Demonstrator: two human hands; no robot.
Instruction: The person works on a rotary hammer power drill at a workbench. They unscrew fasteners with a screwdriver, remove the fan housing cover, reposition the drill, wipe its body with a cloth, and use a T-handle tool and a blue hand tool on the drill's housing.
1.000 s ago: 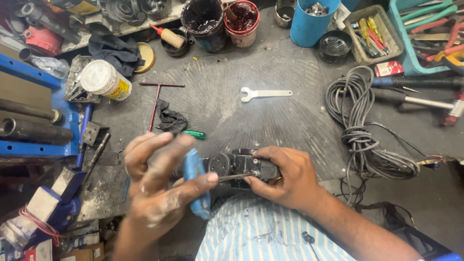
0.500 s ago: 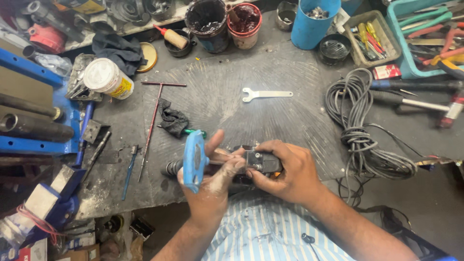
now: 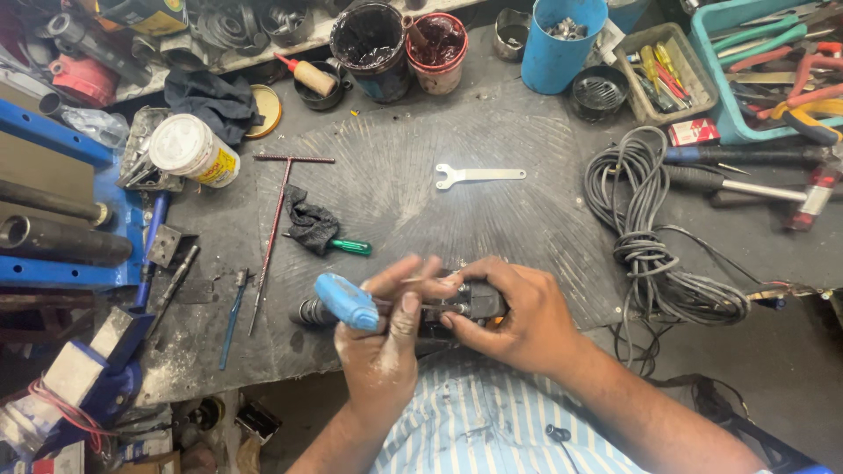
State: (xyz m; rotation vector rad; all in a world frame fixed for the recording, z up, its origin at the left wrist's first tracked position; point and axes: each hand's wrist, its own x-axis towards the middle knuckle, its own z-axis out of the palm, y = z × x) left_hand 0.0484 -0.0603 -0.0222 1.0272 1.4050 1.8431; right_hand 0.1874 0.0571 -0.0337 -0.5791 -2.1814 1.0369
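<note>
Black power tool (image 3: 457, 307) at the desk's (image 3: 492, 219) near edge, pinned by the right hand (image 3: 518, 316) clenched around its body for steadiness. Blue-handled screwdriver (image 3: 347, 301) gripped in the left hand (image 3: 386, 342), shaft aimed into the housing (tip hidden). Flat spanner (image 3: 479, 175) left mid-desk, within reach.

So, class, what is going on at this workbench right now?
A person at a cluttered bench holds a dark power tool body in the right hand. The left hand grips a blue-handled tool and works at the body. A flat spanner, a coiled cable and a green-handled screwdriver lie untouched on the benchtop.
</note>
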